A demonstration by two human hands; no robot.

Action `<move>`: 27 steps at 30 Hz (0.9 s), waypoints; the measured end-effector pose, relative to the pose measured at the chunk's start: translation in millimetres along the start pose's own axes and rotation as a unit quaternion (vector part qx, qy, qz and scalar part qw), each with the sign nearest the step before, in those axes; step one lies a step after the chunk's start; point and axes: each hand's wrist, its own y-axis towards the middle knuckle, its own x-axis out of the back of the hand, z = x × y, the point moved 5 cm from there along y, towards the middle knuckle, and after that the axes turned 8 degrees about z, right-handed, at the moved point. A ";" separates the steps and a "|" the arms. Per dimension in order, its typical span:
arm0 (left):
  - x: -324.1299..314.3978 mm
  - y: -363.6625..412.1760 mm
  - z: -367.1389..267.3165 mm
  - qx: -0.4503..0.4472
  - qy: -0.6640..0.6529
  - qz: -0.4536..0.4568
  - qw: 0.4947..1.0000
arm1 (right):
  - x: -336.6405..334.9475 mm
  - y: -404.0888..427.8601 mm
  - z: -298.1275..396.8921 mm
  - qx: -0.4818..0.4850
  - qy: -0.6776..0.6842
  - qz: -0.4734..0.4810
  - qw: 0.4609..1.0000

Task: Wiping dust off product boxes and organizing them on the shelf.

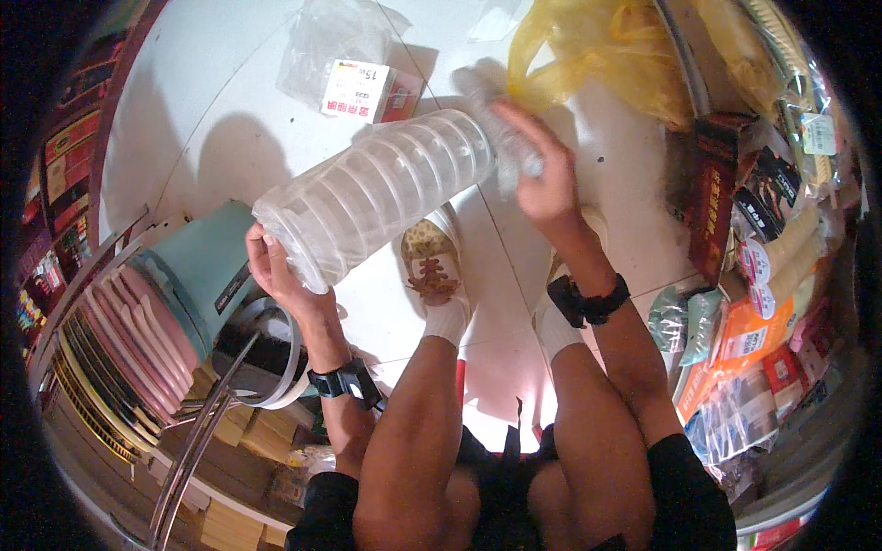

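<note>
A long stack of clear plastic tubs (pixel 386 182) is held at a slant above the floor, its left part covered in thin film. My left hand (pixel 286 272) grips its lower left end, with thumb and fingers at the film. Just past the upper right end, my right hand (pixel 551 175) is blurred by motion. Crumpled clear plastic film (pixel 506 148) is in the right hand, between it and the stack; its exact outline is smeared. Behind the stack, a small printed box (pixel 358 93) lies on the tiled floor (pixel 496 275) against a clear plastic bag (pixel 331 38).
A yellow plastic bag (pixel 620 62) lies at the upper right. Packaged goods (pixel 751 330) line the right side. Left, a metal rack (pixel 196 448) holds stacked basins (pixel 138 337) and a teal bin (pixel 213 268). My shoes (pixel 432 251) are below the stack.
</note>
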 end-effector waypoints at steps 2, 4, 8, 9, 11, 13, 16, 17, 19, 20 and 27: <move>0.5 -1.7 4.8 0.010 -0.003 -0.004 1.000 | -2.8 1.5 -17.5 -0.038 0.030 -0.038 0.998; -2.6 -3.9 6.3 0.019 -0.005 -0.007 1.000 | -21.2 0.3 -31.6 -0.016 0.091 -0.054 0.994; -9.0 -8.3 -4.8 -0.031 0.129 -0.018 0.991 | -51.1 -9.4 14.5 0.002 -0.099 0.055 0.994; -11.8 -9.4 -6.8 -0.027 0.133 -0.030 0.990 | -52.3 -11.4 29.1 0.001 -0.100 0.055 0.993; -24.5 -9.3 -10.6 -0.022 0.133 -0.023 0.991 | -63.1 -16.5 65.9 0.092 -0.106 0.073 0.987; -24.6 -5.3 -6.2 -0.022 0.135 -0.016 0.990 | -85.1 -23.8 101.6 0.148 -0.104 0.048 0.982; 16.4 -4.6 26.2 -0.031 0.163 0.011 0.986 | -102.5 -22.7 140.6 0.209 -0.078 0.062 0.973; 32.5 -13.9 48.8 -0.032 0.156 -0.012 0.987 | -106.3 -24.3 141.4 0.237 -0.103 0.080 0.963; 69.7 -22.5 51.1 -0.051 0.167 -0.068 0.982 | -114.6 -20.9 148.1 0.275 -0.108 0.093 0.951; -10.0 -14.6 15.9 0.089 0.085 -0.091 0.988 | -103.7 -23.4 120.3 0.274 -0.137 0.094 0.947; -20.2 -7.8 4.0 0.055 0.081 -0.053 0.994 | -49.6 -30.8 33.8 0.218 -0.169 0.085 0.958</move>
